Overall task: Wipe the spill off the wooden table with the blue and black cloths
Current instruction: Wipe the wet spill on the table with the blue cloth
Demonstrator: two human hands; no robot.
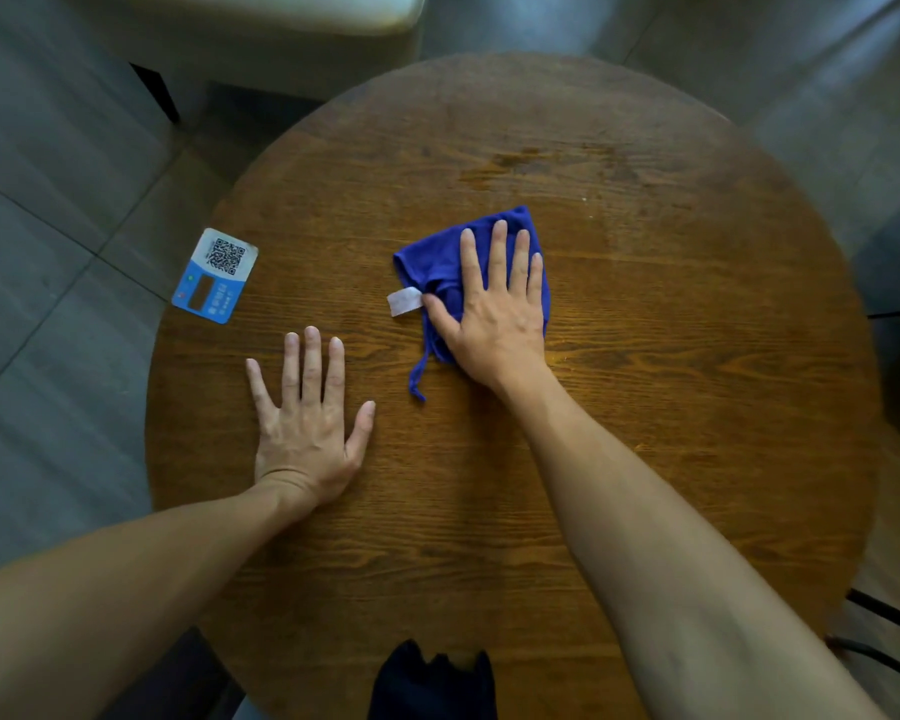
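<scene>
I see a round wooden tabletop (pixel 645 407) filling most of the view, with grey floor tiles (pixel 48 226) around it and a pale cushioned seat (pixel 281 23) beyond its far edge. Toward the far side of the wood there is a darker wet patch, the spill (pixel 531 163), lying apart from both hands.

My right hand (pixel 494 319) lies palm down on the blue cloth (pixel 437 262), fingers (pixel 499 252) spread and flat, pressing the cloth rather than gripping it. The cloth sits bunched near the middle of the tabletop, short of the spill, with a thin strand trailing toward me.

My left hand (pixel 302 423) rests flat on the bare wood, fingers wide, holding nothing, well to the left of the cloth.

The black cloth (pixel 432 683) lies crumpled at the near edge of the tabletop, between my forearms, touched by neither hand.

A blue card with a QR code (pixel 214 275) lies at the left rim. A small white label (pixel 405 301) sticks out from the blue cloth beside my right thumb.
</scene>
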